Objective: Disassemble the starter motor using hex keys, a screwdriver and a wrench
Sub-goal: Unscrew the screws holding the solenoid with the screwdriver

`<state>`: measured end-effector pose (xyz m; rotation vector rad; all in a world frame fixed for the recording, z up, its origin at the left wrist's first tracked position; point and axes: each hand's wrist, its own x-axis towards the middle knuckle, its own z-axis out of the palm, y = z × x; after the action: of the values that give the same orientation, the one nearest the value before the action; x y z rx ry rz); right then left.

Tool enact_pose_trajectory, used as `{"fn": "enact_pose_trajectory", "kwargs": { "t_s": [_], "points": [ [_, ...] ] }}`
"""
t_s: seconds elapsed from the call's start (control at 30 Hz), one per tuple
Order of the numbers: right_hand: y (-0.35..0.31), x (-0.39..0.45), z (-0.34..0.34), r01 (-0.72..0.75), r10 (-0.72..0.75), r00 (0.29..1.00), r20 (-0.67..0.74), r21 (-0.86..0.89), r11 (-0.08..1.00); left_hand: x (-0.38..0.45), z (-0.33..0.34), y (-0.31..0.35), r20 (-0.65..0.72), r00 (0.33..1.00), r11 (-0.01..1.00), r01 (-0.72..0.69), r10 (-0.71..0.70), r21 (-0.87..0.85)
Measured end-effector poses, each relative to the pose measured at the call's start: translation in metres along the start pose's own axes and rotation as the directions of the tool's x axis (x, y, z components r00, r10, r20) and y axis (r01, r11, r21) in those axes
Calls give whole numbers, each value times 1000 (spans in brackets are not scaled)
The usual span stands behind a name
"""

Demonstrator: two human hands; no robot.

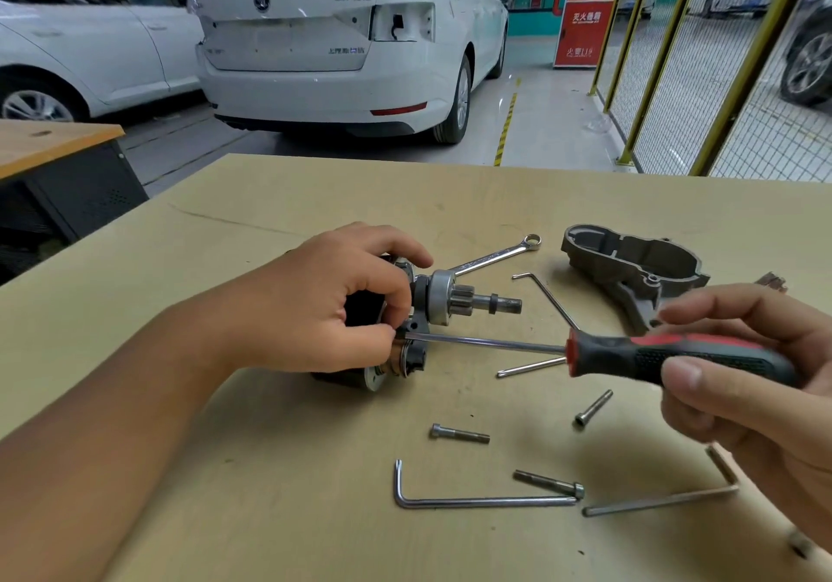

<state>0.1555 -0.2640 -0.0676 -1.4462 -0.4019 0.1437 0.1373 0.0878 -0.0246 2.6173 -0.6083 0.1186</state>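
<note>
A: Left hand (315,307) grips starter motor (423,311) mid-table; right hand (756,356) clamps screwdriver (630,356), tip at housing.

B: Around it?

A: Chrome wrench (495,255) behind, L-shaped hex keys (472,498), loose bolts (459,433), grey cast cover (630,266) on table (270,491).

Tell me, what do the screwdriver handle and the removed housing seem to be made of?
Screwdriver handle: apparently plastic with rubbery grip, matte red and black, textured dots. Housing: probably cast aluminium; dull grey, rough, unpainted surface with thick moulded walls.
</note>
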Motion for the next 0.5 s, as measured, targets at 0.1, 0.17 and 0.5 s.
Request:
{"fn": "enact_pose_trajectory", "kwargs": {
  "t_s": [0.1, 0.17, 0.5],
  "points": [
    [1, 0, 1, -9, 9, 1000, 4, -20, 1000, 0, 0, 0, -1, 1000, 1000, 10, -10, -13],
    [2, 0, 4, -15, 15, 1000, 1, 6, 1000, 0, 1, 0, -3, 1000, 1000, 15, -15, -13],
    [-1, -2, 6, 15, -14, 999, 35, -26, 1000, -1, -2, -3, 15, 1000, 999, -14, 15, -31]
  ]
}}
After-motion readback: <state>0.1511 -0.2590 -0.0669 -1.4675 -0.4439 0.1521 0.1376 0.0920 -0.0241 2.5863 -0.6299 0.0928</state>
